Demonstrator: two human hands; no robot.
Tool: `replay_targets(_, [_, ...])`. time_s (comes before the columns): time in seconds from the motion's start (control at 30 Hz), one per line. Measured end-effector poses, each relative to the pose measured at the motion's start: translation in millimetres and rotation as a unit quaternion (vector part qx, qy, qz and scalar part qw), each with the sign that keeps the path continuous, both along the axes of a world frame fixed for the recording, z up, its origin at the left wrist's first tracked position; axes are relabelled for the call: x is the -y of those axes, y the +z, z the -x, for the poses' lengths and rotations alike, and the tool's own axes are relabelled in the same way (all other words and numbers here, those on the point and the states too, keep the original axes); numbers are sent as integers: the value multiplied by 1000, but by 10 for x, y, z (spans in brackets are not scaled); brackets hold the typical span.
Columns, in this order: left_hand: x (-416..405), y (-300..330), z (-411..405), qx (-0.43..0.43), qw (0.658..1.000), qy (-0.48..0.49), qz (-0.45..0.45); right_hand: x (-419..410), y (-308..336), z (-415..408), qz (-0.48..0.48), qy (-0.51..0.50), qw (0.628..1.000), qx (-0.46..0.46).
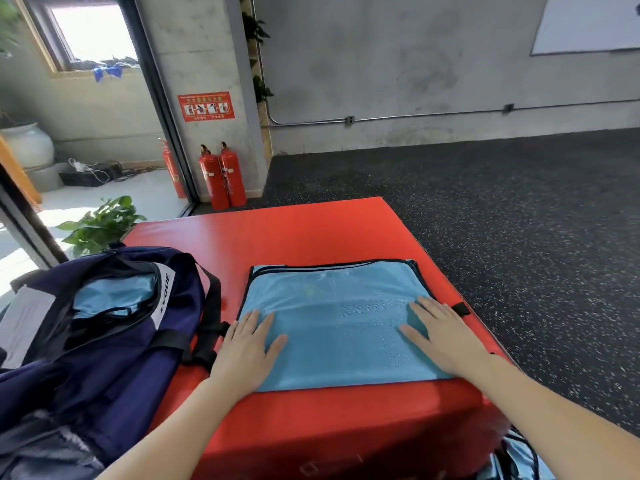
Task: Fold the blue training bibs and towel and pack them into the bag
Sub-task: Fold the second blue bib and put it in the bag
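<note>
Here we have a folded blue bib (337,327) lying flat on the red mat (294,233), directly under both our hands. Our left hand (251,346) rests on its near left corner, fingers straight and spread, pressing down; our right hand (438,334) does the same on the right side, palm flat, fingers loosely splayed. Neither hand grips anything. Black trim runs along the bib's far edge and down its right side, just beyond our right fingertips, and a small black tab (460,308) sticks out there.

Left of our left hand, almost touching the wrist, sits the navy bag (104,341), its top unzipped. Blue fabric (114,296) shows inside the opening, so we judge that at least one piece is already packed. Below our right forearm, at the mat's near right corner, more blue mesh with black trim (516,459) hangs partly out of view; it looks unfolded and probably waits its turn. We cannot tell which piece, if any, is the towel.

So we put ourselves somewhere in the middle: one item in, one folded and being smoothed, at least one left. This bib may want another fold before it fits the bag.

Farther off, beyond the mat, two red extinguishers (221,178) stand against the wall, and a green plant (100,223) sits past the bag.
</note>
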State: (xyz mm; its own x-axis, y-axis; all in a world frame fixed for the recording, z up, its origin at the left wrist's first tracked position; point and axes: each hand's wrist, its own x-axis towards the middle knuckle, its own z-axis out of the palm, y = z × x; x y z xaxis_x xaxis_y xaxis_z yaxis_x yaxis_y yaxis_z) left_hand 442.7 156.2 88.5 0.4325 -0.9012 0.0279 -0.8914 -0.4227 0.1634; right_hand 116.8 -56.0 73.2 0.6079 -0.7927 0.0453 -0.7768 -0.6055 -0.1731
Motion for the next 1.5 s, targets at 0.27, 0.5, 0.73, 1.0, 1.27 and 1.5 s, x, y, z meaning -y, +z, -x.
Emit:
replay_targets(0.27, [-333,206,507,-5,999,41,26,-131,96,173,12,64,997,49])
replay_targets(0.5, [-650,205,776,-9,992,119,-30,-388,159,238,-26,116,991,65])
replay_targets(0.73, [-374,82,568,32,994,103,-29,-384,245,211,-32,132,989,60])
replay_targets(1.0, [505,95,-230,9,999,42,-34,-316,262,-66,-52,140,985,82])
replay_targets(1.27, [1006,88,-430,-13,999,31,-41,-366,426,-140,-92,156,982,59])
replay_targets(1.5, [376,68,124,-3,1000,-17,4,-464,475,-32,-86,156,984,23])
